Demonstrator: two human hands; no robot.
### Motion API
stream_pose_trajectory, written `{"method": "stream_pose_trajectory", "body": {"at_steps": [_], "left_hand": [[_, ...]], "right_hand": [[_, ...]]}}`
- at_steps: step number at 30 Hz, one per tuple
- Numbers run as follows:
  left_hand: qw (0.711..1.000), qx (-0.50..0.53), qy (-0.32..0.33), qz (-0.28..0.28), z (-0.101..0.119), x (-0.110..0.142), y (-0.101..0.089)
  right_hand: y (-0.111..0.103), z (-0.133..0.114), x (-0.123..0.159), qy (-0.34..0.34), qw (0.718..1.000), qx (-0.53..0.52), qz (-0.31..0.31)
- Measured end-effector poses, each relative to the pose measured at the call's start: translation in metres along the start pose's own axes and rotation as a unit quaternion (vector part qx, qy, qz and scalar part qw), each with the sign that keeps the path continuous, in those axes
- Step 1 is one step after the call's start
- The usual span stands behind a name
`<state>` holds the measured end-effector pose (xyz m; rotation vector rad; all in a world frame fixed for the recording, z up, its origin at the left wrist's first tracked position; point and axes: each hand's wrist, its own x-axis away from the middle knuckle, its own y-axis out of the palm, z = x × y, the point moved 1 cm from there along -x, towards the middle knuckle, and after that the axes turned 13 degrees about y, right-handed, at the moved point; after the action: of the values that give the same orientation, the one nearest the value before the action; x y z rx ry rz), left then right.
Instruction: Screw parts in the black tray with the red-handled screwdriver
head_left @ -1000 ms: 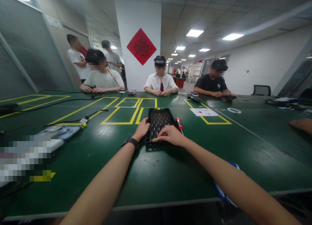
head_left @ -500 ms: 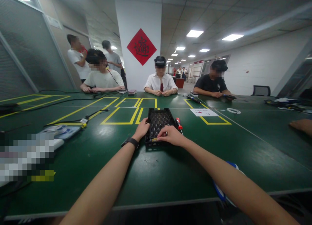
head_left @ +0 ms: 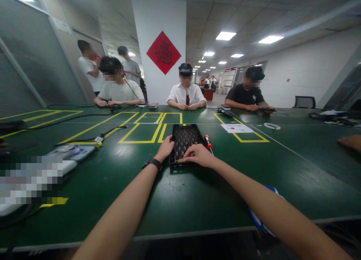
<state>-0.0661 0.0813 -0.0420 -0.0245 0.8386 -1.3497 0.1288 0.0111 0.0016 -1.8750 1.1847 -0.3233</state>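
Observation:
A black rectangular plastic tray (head_left: 175,165) lies lengthwise on the green table, its floor patterned with rows of small metallic or pale pieces. My left hand (head_left: 165,148) grips the tray's left wall, thumb along the rim. Over the near right corner, my right hand (head_left: 199,155) has thumb and fingers pinched together, tips down inside the tray. A small yellowish piece (head_left: 179,160) shows beside those fingertips at the near end; whether they hold it, I cannot tell. Just right of the tray lies a screwdriver (head_left: 208,140) with a red and black handle.
Yellow tape marks the green table (head_left: 158,207). A paper sheet (head_left: 237,128) and a white ring (head_left: 272,126) lie to the right. Cables (head_left: 113,130) and a flat blue-white packet (head_left: 73,153) are at left. Several people sit opposite; another person's hand (head_left: 349,142) rests at far right.
The view has shifted slightly. Both hands keep nearly the same places on the tray, with the right fingertips still at its near end.

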Motion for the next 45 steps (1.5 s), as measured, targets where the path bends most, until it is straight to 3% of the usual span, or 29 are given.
{"method": "stream_pose_trajectory", "body": {"at_steps": [31, 45], "left_hand": [[1.000, -0.009, 0.005, 0.003, -0.0069, -0.0035, 0.0029], [1.000, -0.005, 0.007, -0.003, 0.0021, 0.0000, 0.0000]], "right_hand": [[0.0012, -0.0002, 0.0022, 0.021, 0.998, -0.046, -0.022], [-0.0008, -0.0001, 0.0016, 0.027, 0.998, -0.043, -0.025]]}}
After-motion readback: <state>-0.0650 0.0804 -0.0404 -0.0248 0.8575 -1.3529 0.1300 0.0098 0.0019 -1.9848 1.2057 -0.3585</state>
